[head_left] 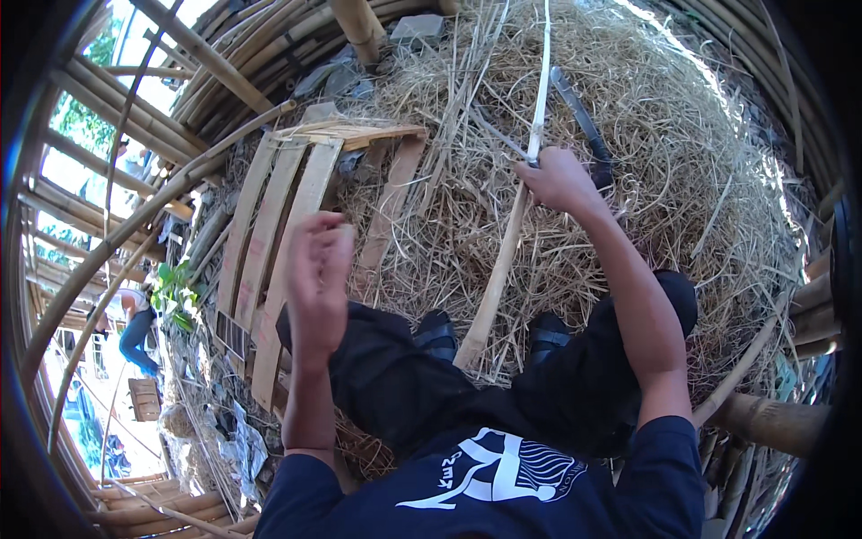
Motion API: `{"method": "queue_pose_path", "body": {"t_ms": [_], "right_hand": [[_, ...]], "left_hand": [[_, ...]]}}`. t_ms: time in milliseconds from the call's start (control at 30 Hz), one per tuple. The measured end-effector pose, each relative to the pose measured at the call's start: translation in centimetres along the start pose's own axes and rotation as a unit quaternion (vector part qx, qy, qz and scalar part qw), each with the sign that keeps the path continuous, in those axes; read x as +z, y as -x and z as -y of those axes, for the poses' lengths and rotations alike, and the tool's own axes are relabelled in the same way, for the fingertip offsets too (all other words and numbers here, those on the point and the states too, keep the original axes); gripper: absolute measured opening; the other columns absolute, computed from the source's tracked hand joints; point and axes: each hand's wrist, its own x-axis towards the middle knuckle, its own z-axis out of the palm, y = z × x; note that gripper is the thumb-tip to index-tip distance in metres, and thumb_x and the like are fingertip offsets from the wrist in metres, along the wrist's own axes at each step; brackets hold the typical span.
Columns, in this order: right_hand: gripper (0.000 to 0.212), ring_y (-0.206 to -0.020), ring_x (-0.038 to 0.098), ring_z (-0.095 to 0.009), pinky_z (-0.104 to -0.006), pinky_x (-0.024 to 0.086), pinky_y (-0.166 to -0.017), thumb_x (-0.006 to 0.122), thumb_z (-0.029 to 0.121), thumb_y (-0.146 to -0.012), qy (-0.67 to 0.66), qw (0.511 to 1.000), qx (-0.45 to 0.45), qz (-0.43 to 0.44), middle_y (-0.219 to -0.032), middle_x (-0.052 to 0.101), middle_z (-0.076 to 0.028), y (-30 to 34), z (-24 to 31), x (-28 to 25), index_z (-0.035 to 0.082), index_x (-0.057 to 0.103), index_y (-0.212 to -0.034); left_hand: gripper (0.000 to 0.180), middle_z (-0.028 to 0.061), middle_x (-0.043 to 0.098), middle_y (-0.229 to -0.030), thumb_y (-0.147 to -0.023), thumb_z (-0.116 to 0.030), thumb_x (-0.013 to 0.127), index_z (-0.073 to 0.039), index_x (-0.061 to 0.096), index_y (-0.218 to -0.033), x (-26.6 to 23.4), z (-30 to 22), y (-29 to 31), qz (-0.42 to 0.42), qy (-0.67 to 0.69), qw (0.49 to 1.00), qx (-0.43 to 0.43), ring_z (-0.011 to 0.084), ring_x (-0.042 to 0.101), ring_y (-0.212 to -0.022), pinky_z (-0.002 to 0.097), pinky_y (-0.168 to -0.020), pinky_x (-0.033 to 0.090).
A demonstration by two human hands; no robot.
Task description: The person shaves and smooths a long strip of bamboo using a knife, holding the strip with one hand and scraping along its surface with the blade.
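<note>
A long pale bamboo strip (503, 269) runs from between my feet up past the far edge of the view. Its far part looks whiter than its near part. My right hand (561, 180) is closed at the strip's middle, on what looks like a knife (499, 133); the thin grey blade points far left across the strip, and the handle is mostly hidden by my fingers. Raised at the left, my left hand (321, 260) has loosely bent fingers and shows nothing in them, above a slatted wooden piece. A dark curved sickle-like tool (584, 126) lies just beyond my right hand.
Dry shavings (664, 171) cover the ground around me. The slatted wooden piece (310, 184) stands at the left. Bamboo poles (193, 171) form a frame on the left, with a person (137, 332) beyond. A thick bamboo pole (772, 422) lies near right.
</note>
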Motion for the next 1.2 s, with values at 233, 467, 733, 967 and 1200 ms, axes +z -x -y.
{"method": "queue_pose_path", "body": {"t_ms": [233,467,733,967,1200], "right_hand": [[0.043,-0.071,0.067,-0.033,-0.0421,0.054,-0.070,0.058,0.037,-0.084,0.003,0.999,-0.004,0.052,-0.072,0.066,-0.020,2.1,2.5,2.0,-0.004,0.069,-0.084],[0.046,-0.068,0.065,-0.037,-0.0440,0.052,-0.067,0.056,0.039,-0.086,0.001,0.997,-0.049,0.056,-0.067,0.062,-0.023,2.8,2.1,2.9,-0.005,0.067,-0.080],[0.057,-0.065,0.064,-0.037,-0.0458,0.052,-0.064,0.055,0.046,-0.089,0.050,0.993,-0.057,0.095,-0.063,0.061,-0.022,2.3,0.9,3.7,-0.006,0.066,-0.071],[0.049,-0.073,0.065,-0.039,-0.0465,0.052,-0.066,0.059,0.044,-0.087,0.112,0.973,-0.126,0.158,-0.071,0.064,-0.022,2.6,-0.4,4.5,-0.004,0.066,-0.078],[0.035,-0.075,0.063,-0.038,-0.0461,0.051,-0.070,0.065,0.034,-0.083,0.162,0.950,-0.180,0.197,-0.074,0.065,-0.020,2.3,-1.2,5.1,0.000,0.065,-0.079]], "left_hand": [[0.049,0.0103,0.051,-0.118,-0.093,-0.017,0.058,-0.003,0.036,-0.135,7.4,1.1,1.6,0.256,0.090,0.946,-0.180,0.0153,0.061,-0.094,0.0253,-0.078,0.048],[0.051,0.0139,0.061,-0.090,-0.097,-0.027,0.050,0.000,0.030,-0.137,11.2,4.6,1.1,0.360,0.241,0.848,-0.306,0.0218,0.065,-0.059,0.0292,-0.057,0.053],[0.027,-0.0034,0.035,-0.055,-0.098,-0.024,0.050,-0.002,0.048,-0.114,13.2,7.3,2.2,0.354,0.284,0.776,-0.438,0.0069,0.034,-0.034,0.0228,-0.035,0.032],[0.025,-0.0052,0.033,-0.053,-0.100,-0.025,0.047,-0.003,0.051,-0.111,14.4,10.8,3.1,0.337,0.207,0.825,-0.403,0.0049,0.033,-0.036,0.0212,-0.037,0.031],[0.022,-0.0057,0.037,-0.051,-0.098,-0.026,0.051,-0.005,0.052,-0.104,14.7,13.1,2.7,0.294,0.187,0.855,-0.385,0.0046,0.035,-0.037,0.0220,-0.037,0.032]]}}
